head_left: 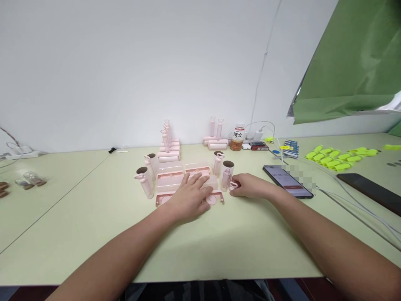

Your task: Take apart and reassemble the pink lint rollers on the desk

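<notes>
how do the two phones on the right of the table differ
The nearer black smartphone has its screen lit, showing a white and red page; the far black smartphone is dark. The lit one lies just right of the right hand, the dark one out by the white cables. Both lie flat on the pale green table.

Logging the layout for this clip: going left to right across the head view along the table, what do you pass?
Small jars → pink handle beside a cardboard tube → left hand → right hand → phone with lit screen → yellow-green pieces → dark phone.
</notes>
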`<state>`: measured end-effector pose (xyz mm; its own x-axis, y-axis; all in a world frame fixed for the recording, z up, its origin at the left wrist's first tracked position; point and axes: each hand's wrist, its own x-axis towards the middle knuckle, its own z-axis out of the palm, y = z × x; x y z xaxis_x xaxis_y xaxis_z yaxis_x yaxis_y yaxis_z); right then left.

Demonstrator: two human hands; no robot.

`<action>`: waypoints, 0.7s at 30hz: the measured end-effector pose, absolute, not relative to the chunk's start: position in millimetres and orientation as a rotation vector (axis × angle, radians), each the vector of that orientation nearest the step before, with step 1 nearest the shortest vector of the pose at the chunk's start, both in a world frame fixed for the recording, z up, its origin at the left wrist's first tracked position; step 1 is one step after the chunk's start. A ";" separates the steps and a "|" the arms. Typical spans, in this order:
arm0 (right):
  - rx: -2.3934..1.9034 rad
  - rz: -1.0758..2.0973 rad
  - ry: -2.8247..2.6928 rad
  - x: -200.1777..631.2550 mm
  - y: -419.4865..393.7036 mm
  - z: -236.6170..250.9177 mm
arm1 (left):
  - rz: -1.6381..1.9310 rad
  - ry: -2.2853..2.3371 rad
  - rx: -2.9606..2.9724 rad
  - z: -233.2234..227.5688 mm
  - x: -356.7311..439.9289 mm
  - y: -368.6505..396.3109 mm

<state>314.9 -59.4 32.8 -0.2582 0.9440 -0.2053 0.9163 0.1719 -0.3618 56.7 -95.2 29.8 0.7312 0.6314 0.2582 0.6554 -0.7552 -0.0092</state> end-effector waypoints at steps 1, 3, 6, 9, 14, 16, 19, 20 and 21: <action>-1.882 0.653 -2.351 315.3 -59.0 32.8 | -0.362 -1.052 -2.829 29.5 56.6 -95.0; -1.903 0.671 -2.344 316.7 -58.3 33.2 | -0.355 -1.050 -2.830 29.0 56.4 -94.9; -1.922 0.719 -2.340 320.9 -57.7 35.4 | -0.357 -1.063 -2.831 28.9 55.9 -95.1; -1.929 0.796 -2.350 328.8 -57.4 39.0 | -0.379 -1.080 -2.823 29.7 55.5 -95.0; -1.908 0.832 -2.339 346.7 -55.8 47.3 | -0.462 -1.118 -2.759 29.6 55.5 -92.1; -1.873 0.753 -2.318 352.7 -54.7 50.6 | -0.521 -1.141 -2.722 29.1 55.9 -90.9; -1.798 0.634 -2.273 357.4 -52.6 53.7 | -0.639 -1.222 -2.651 28.3 56.1 -89.0; -1.769 0.595 -2.242 357.4 -52.0 53.8 | -0.680 -1.271 -2.619 27.9 55.8 -88.2; -1.738 0.544 -2.202 356.4 -51.5 53.5 | -0.718 -1.323 -2.588 27.4 55.4 -87.3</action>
